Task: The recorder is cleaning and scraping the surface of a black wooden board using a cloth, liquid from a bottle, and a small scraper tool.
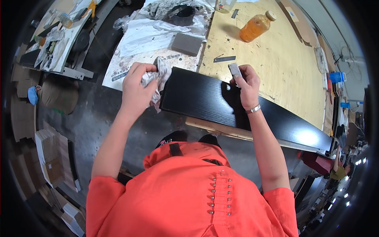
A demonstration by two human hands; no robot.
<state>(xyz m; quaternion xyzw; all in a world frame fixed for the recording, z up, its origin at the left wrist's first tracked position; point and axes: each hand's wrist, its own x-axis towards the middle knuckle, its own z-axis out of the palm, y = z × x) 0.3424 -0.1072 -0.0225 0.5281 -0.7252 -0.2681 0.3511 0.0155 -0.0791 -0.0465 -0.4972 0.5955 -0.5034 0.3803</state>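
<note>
A long black board with wood grain (197,93) lies along the front edge of the workbench, its left end sticking out past the bench. At that end my left hand (136,87) is closed on a crumpled, stained cloth (162,73). Above the board's middle, my right hand (246,85) pinches a small light grey block (235,70) between thumb and fingers. Its shadow falls dark on the board beneath. Just beyond the board lies a thin dark strip (224,59).
A bottle of orange liquid with a pale cap (254,28) is on the plywood benchtop (284,63). A grey sanding-type block (186,44) rests on the stained white sheet (148,45). Another cluttered table (71,43) stands at the far left. Another person (339,170) is at the right.
</note>
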